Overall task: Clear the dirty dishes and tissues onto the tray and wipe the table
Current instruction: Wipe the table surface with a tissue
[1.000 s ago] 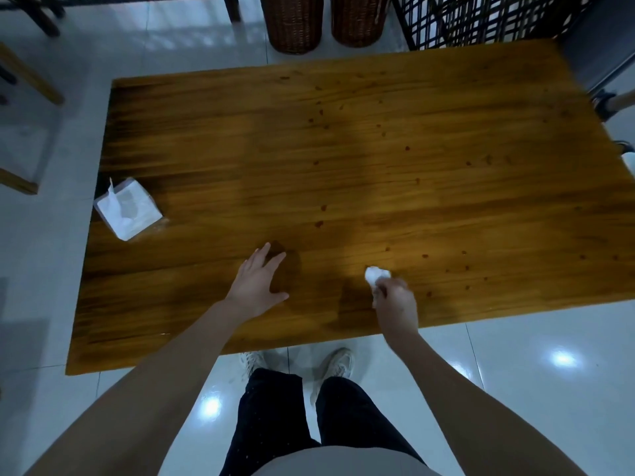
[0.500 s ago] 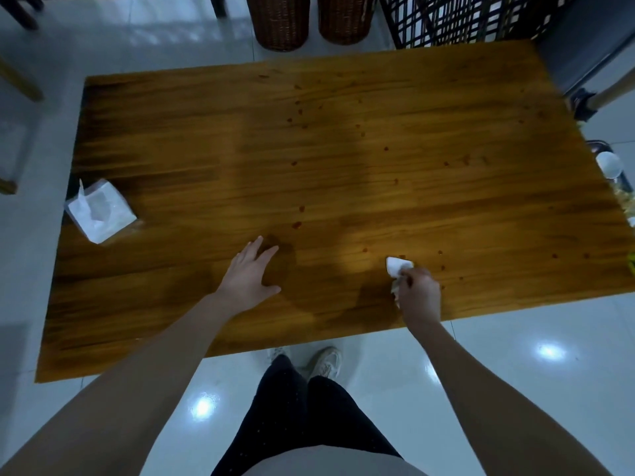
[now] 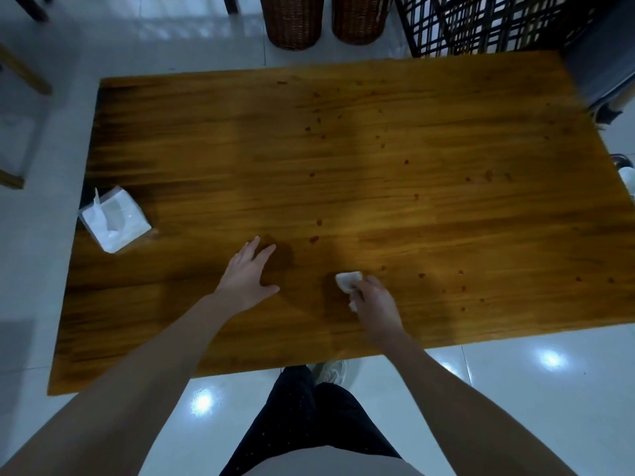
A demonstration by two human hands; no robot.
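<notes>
At the lower centre of the frame, the right hand (image 3: 376, 304) grips a small crumpled white tissue (image 3: 348, 280), pressing it onto the rectangular brown wooden table (image 3: 378, 159). Just left of it, the left hand (image 3: 248, 277) rests flat on the wood, fingers straight and spread. A white plastic-wrapped pack of tissues (image 3: 113, 219) sits at the table's left edge. Small dark spots dot the wood right of centre.
</notes>
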